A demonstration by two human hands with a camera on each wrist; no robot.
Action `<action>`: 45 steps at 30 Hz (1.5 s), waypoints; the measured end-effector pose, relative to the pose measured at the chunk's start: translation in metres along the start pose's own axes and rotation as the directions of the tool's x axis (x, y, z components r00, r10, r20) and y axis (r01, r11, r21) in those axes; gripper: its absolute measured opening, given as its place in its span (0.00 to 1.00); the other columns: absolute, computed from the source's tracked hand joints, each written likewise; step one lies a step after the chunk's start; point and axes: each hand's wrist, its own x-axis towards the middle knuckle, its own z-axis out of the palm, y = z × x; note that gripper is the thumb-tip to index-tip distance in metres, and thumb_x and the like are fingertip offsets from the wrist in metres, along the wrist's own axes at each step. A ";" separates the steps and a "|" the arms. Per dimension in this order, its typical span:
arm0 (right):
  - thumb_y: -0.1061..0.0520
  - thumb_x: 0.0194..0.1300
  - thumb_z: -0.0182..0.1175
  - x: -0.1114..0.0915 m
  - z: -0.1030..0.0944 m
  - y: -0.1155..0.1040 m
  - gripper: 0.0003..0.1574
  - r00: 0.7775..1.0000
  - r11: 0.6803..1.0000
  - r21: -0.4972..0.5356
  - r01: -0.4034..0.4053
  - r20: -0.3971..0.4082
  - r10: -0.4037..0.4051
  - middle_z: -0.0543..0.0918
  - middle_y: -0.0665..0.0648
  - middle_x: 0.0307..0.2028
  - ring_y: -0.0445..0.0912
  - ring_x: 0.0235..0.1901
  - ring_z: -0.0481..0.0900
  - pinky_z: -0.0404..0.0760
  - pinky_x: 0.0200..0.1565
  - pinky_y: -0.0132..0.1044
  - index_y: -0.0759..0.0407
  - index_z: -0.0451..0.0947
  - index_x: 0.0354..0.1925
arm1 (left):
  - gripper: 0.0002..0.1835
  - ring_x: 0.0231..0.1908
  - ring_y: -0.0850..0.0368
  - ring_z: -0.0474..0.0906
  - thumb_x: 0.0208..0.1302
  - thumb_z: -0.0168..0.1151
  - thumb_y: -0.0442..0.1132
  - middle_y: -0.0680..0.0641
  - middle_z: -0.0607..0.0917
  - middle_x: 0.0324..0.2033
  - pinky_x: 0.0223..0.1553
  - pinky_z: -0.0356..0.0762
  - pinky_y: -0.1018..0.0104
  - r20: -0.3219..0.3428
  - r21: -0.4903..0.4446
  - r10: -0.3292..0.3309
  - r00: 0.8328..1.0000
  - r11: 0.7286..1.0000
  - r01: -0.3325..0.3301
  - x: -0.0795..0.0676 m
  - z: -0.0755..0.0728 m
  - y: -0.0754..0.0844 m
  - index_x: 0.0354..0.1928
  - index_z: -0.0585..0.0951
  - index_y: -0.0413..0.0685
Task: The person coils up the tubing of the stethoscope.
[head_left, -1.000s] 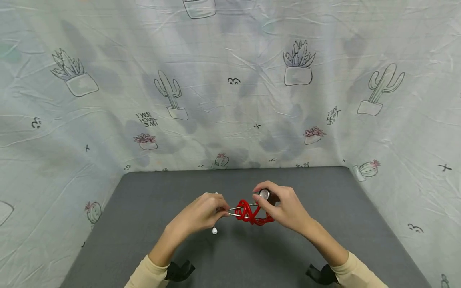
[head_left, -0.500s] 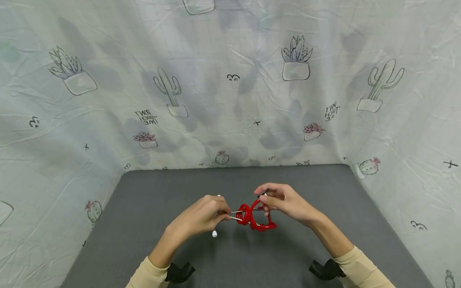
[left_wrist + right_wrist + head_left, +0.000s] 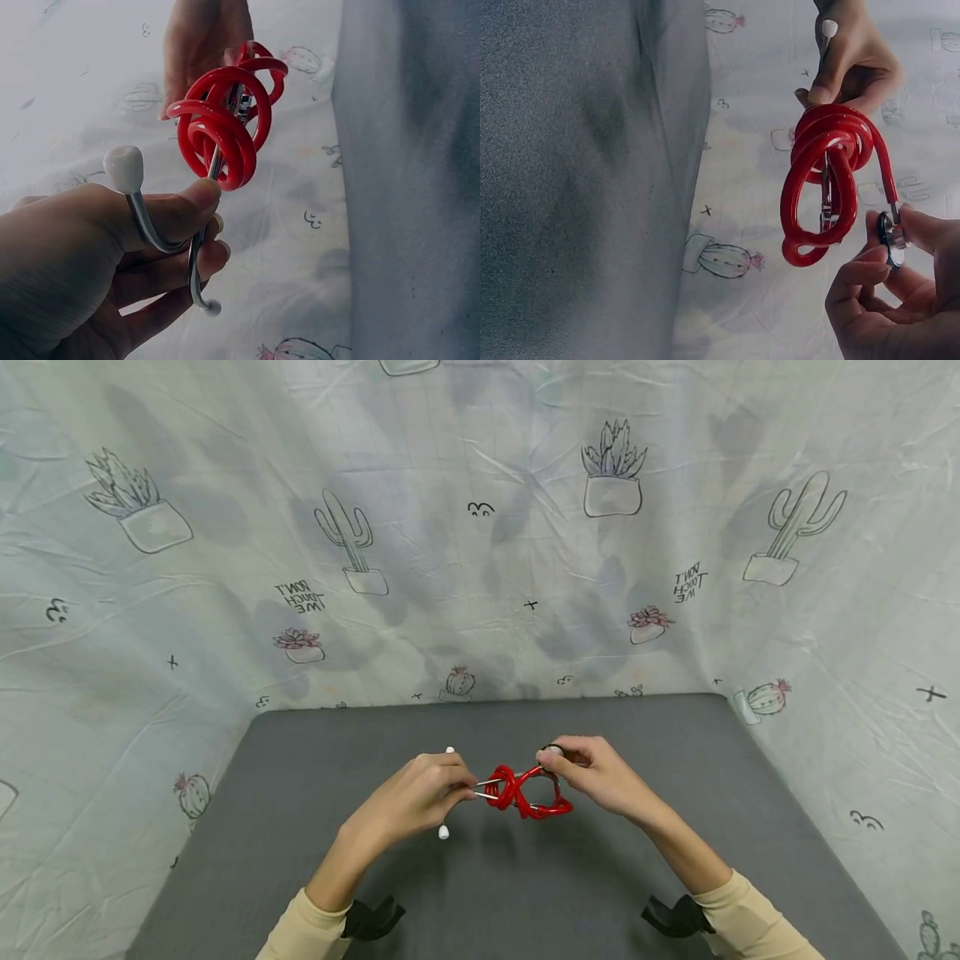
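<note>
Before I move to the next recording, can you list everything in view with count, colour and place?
Stethoscope tubing: one, red, looped at the centre of the head view
Chest piece: one, silver with a dark rim, in the right hand
Ear tubes: two, silver, in the left hand
Ear tips: two, white, on the ear tubes' ends
Table: one, grey, below the stethoscope
Plant-print cloth: seemingly one, pale grey, behind and beside the table
Straps: two, black, by the cuffs
Sleeves: two, cream, bottom of the head view
Hands: two, bare, above the table
</note>
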 end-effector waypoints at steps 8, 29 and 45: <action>0.51 0.76 0.70 -0.001 0.005 -0.004 0.10 0.999 0.999 -0.031 0.029 -0.026 -0.030 0.85 0.53 0.25 0.44 0.22 0.78 0.80 0.28 0.36 0.50 0.88 0.52 | 0.05 0.33 0.65 0.84 0.68 0.76 0.34 0.51 0.91 0.36 0.34 0.80 0.79 -0.003 -0.012 0.014 1.000 1.000 -0.014 0.002 0.002 0.000 0.42 0.93 0.41; 0.59 0.67 0.77 -0.009 0.016 -0.014 0.13 0.946 0.867 -0.395 0.304 0.018 -0.323 0.88 0.51 0.48 0.32 0.31 0.83 0.83 0.30 0.25 0.57 0.93 0.50 | 0.03 0.33 0.64 0.85 0.68 0.76 0.33 0.51 0.90 0.36 0.34 0.81 0.79 0.020 -0.010 -0.026 0.999 1.000 0.026 0.004 0.000 -0.003 0.41 0.93 0.43; 0.64 0.65 0.78 -0.007 0.024 -0.004 0.18 0.918 0.856 -0.353 0.378 0.021 -0.397 0.90 0.53 0.47 0.42 0.39 0.91 0.87 0.37 0.24 0.57 0.93 0.53 | 0.03 0.33 0.64 0.83 0.67 0.77 0.33 0.51 0.91 0.36 0.34 0.80 0.78 0.018 -0.029 -0.016 1.000 0.999 0.017 0.005 0.001 -0.005 0.41 0.93 0.44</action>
